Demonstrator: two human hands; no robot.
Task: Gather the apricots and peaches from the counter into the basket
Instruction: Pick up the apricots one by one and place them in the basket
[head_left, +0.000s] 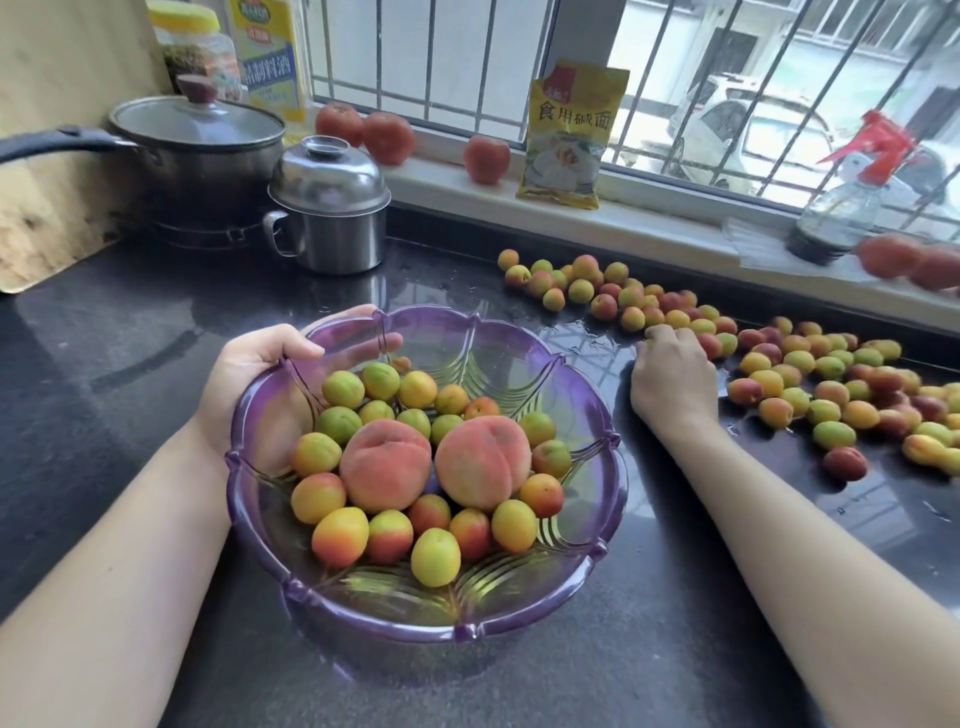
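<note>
A clear purple basket (597, 395) stands on the dark counter in front of me. It holds two large peaches (387, 465) and several small apricots (340, 535). My left hand (249, 374) grips the basket's far-left rim, thumb on top and fingers seen through the wall. To the right of the basket, my right hand (675, 379) lies palm down at the near edge of a long spread of loose apricots (831, 384), fingers curled over them. What is under the palm is hidden. More peaches (389, 137) sit on the window sill.
A pot with a glass lid (197, 140) and a lidded steel mug (330, 208) stand at the back left. On the sill are a yellow packet (569, 135), a spray bottle (841, 208) and blurred red fruit (888, 254). The counter near the apricots is wet.
</note>
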